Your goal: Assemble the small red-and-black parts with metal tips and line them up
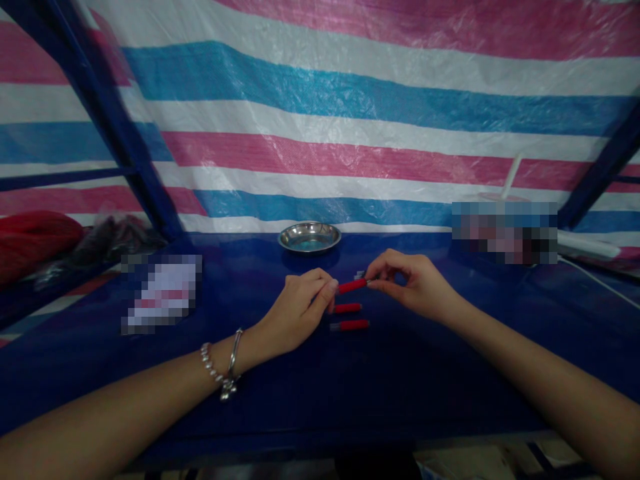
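A short, slim red tube is held slightly tilted between my two hands, above the blue tabletop. My left hand grips its left end between thumb and fingers and hides that end. At the tube's other end, the thumb and fingertips of my right hand are pinched together. Two similar red tubes lie on the table just below: a nearer red tube with a greyish left end, and a middle red tube partly behind my left fingers. A small greyish piece shows beside my right fingertips. The tubes' exact kind is unclear.
A round metal dish stands at the back of the blue table. A blurred packet lies at the left, and blurred items stand at the back right. Striped plastic sheeting hangs behind, between blue frame posts.
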`<state>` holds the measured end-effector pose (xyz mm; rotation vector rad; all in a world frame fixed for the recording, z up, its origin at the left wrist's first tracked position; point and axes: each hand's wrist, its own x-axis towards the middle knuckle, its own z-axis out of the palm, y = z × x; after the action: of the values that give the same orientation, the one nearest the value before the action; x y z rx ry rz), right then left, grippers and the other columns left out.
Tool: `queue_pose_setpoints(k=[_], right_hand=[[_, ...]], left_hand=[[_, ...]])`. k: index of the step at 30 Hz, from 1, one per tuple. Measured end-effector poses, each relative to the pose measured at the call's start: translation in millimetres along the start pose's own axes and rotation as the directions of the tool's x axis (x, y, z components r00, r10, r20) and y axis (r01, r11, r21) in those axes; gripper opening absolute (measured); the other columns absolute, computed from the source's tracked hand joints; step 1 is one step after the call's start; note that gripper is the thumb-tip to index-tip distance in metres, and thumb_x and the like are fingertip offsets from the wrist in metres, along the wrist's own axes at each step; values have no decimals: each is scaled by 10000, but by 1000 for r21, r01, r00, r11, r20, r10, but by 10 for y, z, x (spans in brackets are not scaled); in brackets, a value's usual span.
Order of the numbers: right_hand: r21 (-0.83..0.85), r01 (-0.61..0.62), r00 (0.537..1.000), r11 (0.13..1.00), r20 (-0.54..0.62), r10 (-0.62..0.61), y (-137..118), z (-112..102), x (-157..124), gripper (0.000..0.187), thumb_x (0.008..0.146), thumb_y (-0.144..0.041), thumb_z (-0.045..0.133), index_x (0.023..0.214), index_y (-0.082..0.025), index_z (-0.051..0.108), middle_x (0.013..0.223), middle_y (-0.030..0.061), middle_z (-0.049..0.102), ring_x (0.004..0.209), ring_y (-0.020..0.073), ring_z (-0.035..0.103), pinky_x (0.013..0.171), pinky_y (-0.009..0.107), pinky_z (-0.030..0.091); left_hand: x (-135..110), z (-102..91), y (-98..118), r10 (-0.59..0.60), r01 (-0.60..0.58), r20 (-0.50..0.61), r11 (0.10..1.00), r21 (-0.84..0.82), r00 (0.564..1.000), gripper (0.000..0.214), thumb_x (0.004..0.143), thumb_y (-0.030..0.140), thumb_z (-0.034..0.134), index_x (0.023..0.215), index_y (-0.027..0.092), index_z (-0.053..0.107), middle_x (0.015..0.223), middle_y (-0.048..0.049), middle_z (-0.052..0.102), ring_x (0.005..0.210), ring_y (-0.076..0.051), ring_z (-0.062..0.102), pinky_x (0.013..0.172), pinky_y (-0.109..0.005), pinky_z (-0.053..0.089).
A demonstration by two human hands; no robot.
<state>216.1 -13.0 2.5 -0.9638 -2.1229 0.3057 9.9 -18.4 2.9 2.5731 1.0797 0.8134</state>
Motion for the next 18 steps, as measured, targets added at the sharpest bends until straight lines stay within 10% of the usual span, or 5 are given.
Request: queue_pose_setpoints(k=[9, 18], right_hand=[[-183, 144, 989, 972, -12, -149, -47, -58, -1, 99, 750, -99, 518, 778, -174, 576, 733, 22, 591, 686, 119, 484, 604, 227, 397], [-363, -26, 997, 931, 55, 49, 28, -35, 7, 153, 755, -133, 501, 839, -169, 623, 760, 36, 622, 693, 129, 535, 630, 233, 400]], left_hand=[[18, 20, -44, -42, 37, -53, 996, -86, 998, 448, 902, 264, 251, 529, 144, 468, 682, 1, 504, 665, -109, 495, 651, -248, 356], [0, 72, -90, -67, 72, -28, 950, 302, 997, 252, 879, 274, 362, 791, 161, 569, 857, -14, 543, 844, -171, 505, 689, -328, 286]])
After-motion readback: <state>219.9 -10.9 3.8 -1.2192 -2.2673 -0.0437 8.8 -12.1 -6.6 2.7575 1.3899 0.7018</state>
